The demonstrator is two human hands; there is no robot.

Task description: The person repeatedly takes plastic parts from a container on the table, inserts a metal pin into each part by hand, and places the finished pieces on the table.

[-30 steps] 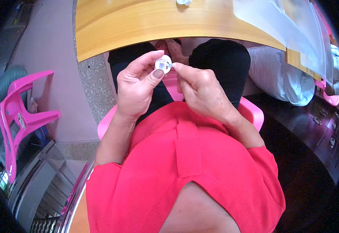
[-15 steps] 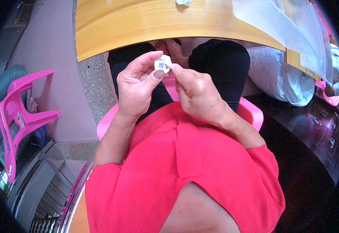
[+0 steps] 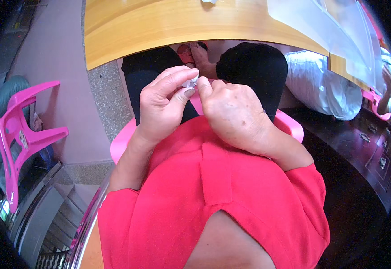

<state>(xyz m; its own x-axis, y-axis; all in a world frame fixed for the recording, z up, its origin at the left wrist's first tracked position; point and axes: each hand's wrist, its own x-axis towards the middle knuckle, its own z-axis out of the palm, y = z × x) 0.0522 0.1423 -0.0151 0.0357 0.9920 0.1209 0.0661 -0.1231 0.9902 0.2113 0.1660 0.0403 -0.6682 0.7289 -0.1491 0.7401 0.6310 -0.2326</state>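
Observation:
Above my lap, my left hand (image 3: 160,104) pinches a small white plastic part (image 3: 189,82) between its thumb and fingers. Most of the part is covered by those fingers. My right hand (image 3: 238,110) is closed close beside it, knuckles up, with the thumb and forefinger tip at the part's right side. A tiny dark bit shows between the part and the right fingertips. What the right fingers grip is hidden.
A wooden table (image 3: 182,27) spans the top, bearing a white piece (image 3: 209,1) and a translucent plastic sheet or bin (image 3: 312,27). A stuffed white sack (image 3: 316,85) stands right. Pink chair (image 3: 25,130) at left; another person's arm (image 3: 387,85) at far right.
The white part has turned, so its open face no longer shows, and the left fingers cover more of it. My right hand has rolled over, its back now facing up.

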